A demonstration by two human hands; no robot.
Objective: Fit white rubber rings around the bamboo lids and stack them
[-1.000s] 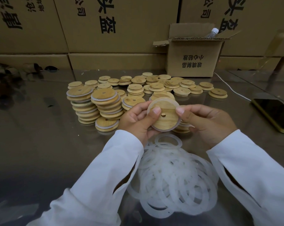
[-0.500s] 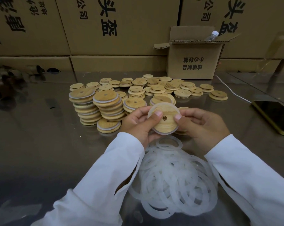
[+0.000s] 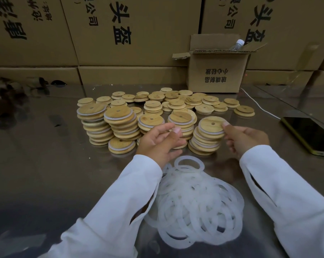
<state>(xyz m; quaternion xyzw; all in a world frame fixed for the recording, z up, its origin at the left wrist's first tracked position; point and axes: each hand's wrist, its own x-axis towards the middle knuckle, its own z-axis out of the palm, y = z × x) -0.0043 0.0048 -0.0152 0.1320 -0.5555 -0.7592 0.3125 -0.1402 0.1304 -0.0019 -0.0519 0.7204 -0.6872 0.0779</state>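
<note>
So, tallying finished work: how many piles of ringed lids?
6: far-left pile, next pile, low front pile, two middle piles, pile whose top lid the right hand holds. The left hand may hide more.

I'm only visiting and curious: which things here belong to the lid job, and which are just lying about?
In the job: ringed lid in the right hand, stacks of ringed lids, bare lids behind, pile of white rings.
Lying about: phone, small open carton, bottle inside it, white cable.
</note>
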